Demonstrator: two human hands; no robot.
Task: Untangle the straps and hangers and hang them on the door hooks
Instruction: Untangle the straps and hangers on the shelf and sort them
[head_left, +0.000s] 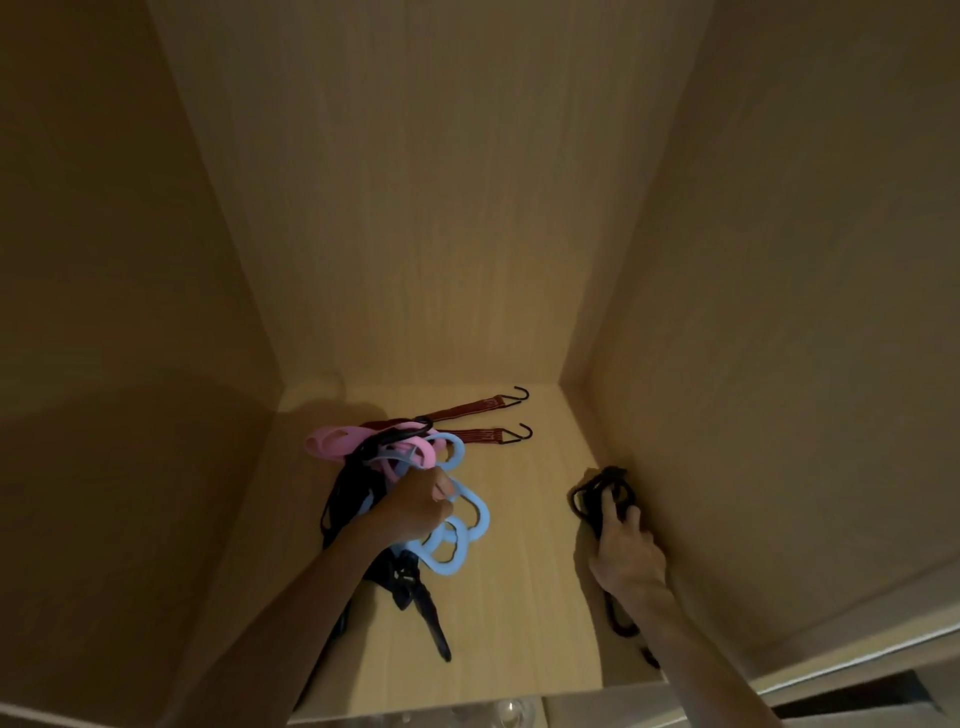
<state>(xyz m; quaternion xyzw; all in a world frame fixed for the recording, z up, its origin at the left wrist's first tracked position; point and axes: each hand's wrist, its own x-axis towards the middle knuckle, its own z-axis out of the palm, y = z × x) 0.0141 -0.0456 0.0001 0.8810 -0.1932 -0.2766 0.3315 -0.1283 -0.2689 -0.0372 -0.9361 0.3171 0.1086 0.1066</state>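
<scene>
Three wood-grain walls (415, 208); hangers (332, 440) on pale floor (519, 597)

You see 2 red hook-tipped strap ends (480, 434), 1 black cord bundle (615, 480); the tangled pink and blue hangers (332, 441) defy counting.

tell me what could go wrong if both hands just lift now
1. The left hand grips the blue hanger while the pink hanger and black straps are interlaced with it. Lifting would likely drag up the whole clump and tighten it.
2. The red straps end in open metal hooks that could snag loops.
3. The black cord in the right hand trails toward the shelf edge and may catch.
</scene>
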